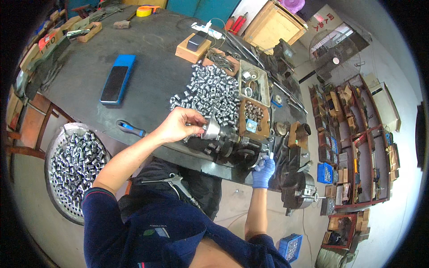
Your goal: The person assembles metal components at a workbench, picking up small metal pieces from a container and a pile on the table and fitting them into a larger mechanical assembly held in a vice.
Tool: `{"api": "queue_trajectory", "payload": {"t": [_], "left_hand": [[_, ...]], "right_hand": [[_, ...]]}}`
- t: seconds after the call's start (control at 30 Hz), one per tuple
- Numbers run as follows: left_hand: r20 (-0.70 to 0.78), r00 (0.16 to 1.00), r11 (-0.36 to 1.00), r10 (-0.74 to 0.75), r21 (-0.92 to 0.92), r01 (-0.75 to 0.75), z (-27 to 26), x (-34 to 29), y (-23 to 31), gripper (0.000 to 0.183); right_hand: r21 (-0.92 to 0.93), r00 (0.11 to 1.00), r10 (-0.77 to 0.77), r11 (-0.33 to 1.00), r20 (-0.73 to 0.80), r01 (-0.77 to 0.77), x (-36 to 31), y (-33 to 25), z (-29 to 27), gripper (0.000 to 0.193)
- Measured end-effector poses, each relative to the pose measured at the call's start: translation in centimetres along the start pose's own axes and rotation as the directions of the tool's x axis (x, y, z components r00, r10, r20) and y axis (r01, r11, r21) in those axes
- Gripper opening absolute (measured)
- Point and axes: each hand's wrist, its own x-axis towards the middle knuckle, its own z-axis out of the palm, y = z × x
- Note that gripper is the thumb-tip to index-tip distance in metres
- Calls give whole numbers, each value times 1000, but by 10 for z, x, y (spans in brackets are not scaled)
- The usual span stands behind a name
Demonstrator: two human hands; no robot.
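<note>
My bare left hand (pixel 183 125) is at the steel chuck (pixel 212 128) of a small bench machine (pixel 232 144). Its thumb and fingers pinch together at the chuck's front, and whatever lies between them is mostly hidden. My right hand (pixel 263 171), in a light blue-grey glove, closes on the rim of a handwheel (pixel 254 161) at the machine's right end. Just beyond the chuck spreads a big heap of small shiny metal fittings (pixel 210 91) on the dark bench. Some loose fittings lie beside the machine's base.
A round metal pan (pixel 52 178) full of fittings stands at the left. On the bench (pixel 147 40) lie a blue-and-black case (pixel 118 80), a blue-handled tool (pixel 130 128) and a wooden box of parts (pixel 251 130). An air gun (pixel 175 182) rests on my lap; a vise (pixel 298 190) sits right.
</note>
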Motion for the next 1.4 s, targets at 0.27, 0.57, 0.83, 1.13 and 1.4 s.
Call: {"api": "queue_trajectory", "payload": {"t": [0.27, 0.57, 0.83, 1.13, 1.4], "left_hand": [[-54, 992, 991, -112, -75, 108, 8, 1, -1, 10], [-68, 981, 977, -180, 100, 187, 7, 3, 6, 35], [-48, 984, 983, -174, -69, 170, 5, 1, 1, 26], [-55, 991, 987, -119, -115, 112, 8, 6, 11, 22], [-424, 882, 916, -206, 234, 327, -80, -100, 44, 16]], "right_hand": [[-39, 992, -53, 998, -118, 48, 14, 5, -10, 24], [-129, 982, -187, 973, 35, 190, 70, -38, 62, 27], [-4, 900, -399, 914, 175, 406, -33, -51, 60, 41], [-219, 961, -89, 975, -263, 31, 60, 8, 0, 16], [-27, 917, -387, 920, 95, 391, 34, -53, 85, 17]]}}
